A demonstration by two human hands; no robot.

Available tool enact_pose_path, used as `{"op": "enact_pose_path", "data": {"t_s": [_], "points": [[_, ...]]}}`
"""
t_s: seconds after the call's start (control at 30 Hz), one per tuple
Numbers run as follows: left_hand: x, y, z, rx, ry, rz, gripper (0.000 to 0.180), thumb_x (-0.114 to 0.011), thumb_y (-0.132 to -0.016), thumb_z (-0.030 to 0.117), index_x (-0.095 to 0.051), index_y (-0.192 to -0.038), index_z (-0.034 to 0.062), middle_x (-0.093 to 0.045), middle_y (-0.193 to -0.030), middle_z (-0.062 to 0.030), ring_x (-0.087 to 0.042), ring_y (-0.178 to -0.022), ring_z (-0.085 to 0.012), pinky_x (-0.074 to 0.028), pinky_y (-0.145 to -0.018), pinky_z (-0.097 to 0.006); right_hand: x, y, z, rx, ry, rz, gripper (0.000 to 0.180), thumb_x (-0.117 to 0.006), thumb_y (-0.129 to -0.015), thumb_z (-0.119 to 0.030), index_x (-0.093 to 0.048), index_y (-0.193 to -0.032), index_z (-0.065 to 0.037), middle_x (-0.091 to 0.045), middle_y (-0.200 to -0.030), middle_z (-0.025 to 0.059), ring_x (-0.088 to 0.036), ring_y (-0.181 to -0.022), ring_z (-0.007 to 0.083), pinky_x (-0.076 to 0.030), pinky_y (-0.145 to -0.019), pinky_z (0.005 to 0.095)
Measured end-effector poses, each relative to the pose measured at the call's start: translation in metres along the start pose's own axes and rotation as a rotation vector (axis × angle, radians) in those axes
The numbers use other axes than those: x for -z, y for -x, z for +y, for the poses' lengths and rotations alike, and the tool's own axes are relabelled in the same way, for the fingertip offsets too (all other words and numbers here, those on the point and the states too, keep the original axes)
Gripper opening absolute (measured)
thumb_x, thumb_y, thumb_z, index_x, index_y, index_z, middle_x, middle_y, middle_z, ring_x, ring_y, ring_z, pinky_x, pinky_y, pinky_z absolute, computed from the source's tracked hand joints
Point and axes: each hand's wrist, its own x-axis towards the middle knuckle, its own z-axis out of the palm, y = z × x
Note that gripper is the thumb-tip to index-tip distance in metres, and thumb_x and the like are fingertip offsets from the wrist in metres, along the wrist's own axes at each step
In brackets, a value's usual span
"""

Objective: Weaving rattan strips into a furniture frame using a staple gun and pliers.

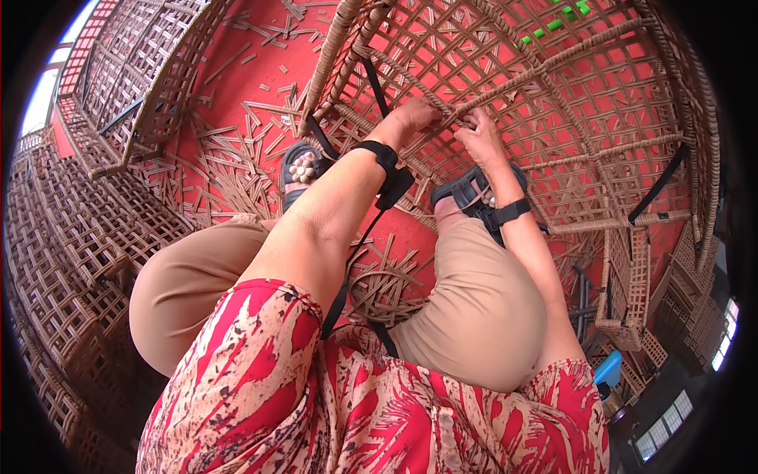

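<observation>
rattan strip (pixel 447 120) is pinched by both left hand (pixel 412 115) and right hand (pixel 478 136) against woven chair frame (pixel 553 103); offcuts (pixel 237 158) are scattered nearby.

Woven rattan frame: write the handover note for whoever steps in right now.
Left hand: closed grip on a rattan strand at the woven rattan frame.
Right hand: pinching the same strand beside it.
Frame stands tilted on the red floor, ahead of the sandalled feet.
Done: most of the lattice is woven.
Left: the strand in hand is not yet tucked in. Cut rattan scraps litter the floor.
</observation>
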Motion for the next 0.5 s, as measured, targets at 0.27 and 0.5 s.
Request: {"op": "enact_pose_path", "data": {"t_s": [0.27, 0.5], "points": [[-0.034, -0.003, -0.008, -0.153, 0.099, 0.199, 0.021, -0.054, -0.083, 0.006, -0.069, -0.097, 0.0042, -0.065, -0.072, -0.0047, -0.059, -0.064, -0.0139, -0.047, -0.058, -0.029, 0.003, 0.012, -0.012, -0.072, 0.252, 0.032, 0.057, -0.069, -0.068, -0.011, -0.049, -0.120, 0.002, -0.057, -0.122, 0.0228, -0.055, -0.117, 0.0292, -0.047, -0.090, 0.0343], [-0.024, -0.012, -0.030, -0.224, -0.214, 0.352, 0.020, -0.056, -0.082, 0.008, -0.065, -0.096, -0.0047, -0.065, -0.078, -0.0078, -0.061, -0.069, -0.0137, -0.049, -0.061, -0.027, -0.009, 0.006, 0.004, 0.032, 0.227, 0.086, 0.054, -0.067, -0.069, -0.018, -0.050, -0.115, 0.005, -0.060, -0.116, 0.0255, -0.060, -0.107, 0.0348, -0.049, -0.089, 0.0387]]}}
